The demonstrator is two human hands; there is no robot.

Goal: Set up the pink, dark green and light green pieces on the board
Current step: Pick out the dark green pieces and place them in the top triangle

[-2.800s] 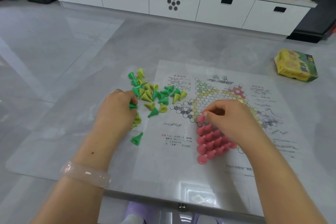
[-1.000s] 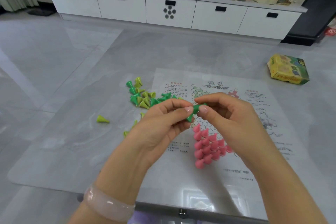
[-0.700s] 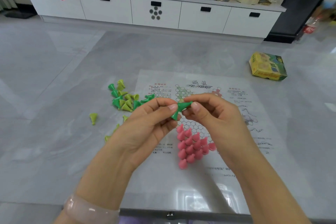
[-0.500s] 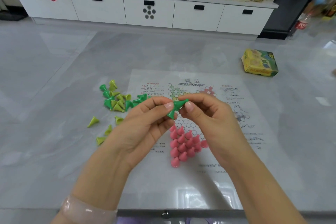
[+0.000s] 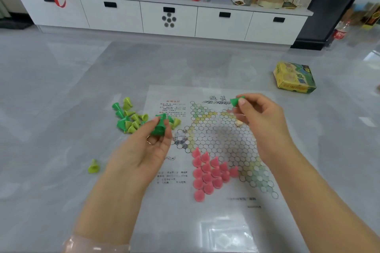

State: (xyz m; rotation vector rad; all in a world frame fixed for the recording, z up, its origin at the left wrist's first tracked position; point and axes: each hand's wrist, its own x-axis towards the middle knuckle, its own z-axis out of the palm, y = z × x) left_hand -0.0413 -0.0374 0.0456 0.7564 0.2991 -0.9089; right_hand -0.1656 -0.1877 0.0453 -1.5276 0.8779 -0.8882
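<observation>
pinching one dark green plastic cone (image 5: pixel 236 101) in my right hand (image 5: pixel 259 118) above the paper hexagon board (image 5: pixel 222 141); left hand (image 5: pixel 144 150) grips more. pink cone triangle (image 5: pixel 209 172) looks done, both greens remain.

The board (image 5: pixel 216 139) lies flat on the table (image 5: pixel 61 129), near its front edge. A cluster of pieces (image 5: pixel 211 172) stands on the board's near part. A heap of pieces (image 5: pixel 131 118) lies on the table just left of the board; one stray piece (image 5: pixel 94 166) lies nearer, apart. A box (image 5: pixel 294 77) sits on the table, behind and right of the board. A cabinet (image 5: pixel 164 14) stands beyond.
</observation>
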